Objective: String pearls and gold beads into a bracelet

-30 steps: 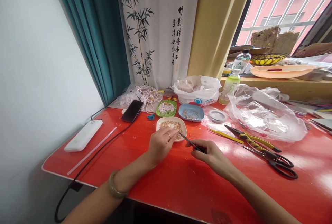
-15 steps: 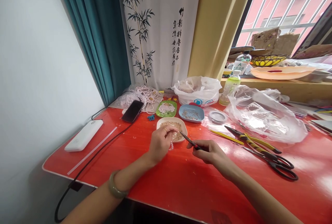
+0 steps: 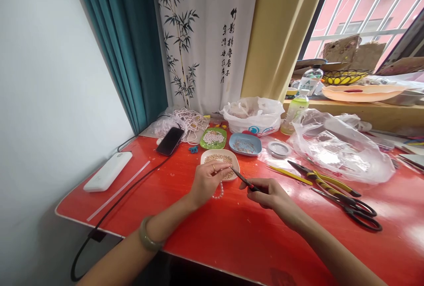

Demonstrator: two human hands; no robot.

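Note:
My left hand is closed in a pinch, its fingertips over the near side of a cream dish of small gold beads. From its fingers a short loop of pale pearl beads hangs down in front of the dish. Gripped in my right hand are slim pliers with dark jaws and black-and-red handles. Their tip points up and left, close to my left fingertips. Whatever tiny part lies between tip and fingers is too small to make out.
Behind the cream dish stand a green dish of pearl beads and a blue dish of small metal pieces. Yellow tweezers, larger pliers and scissors lie right. A phone and white power bank are left.
The pearl bead loop now hangs lower and shows more fully below my left hand. My left fingers have straightened slightly towards the pliers' tip. My right hand keeps its hold.

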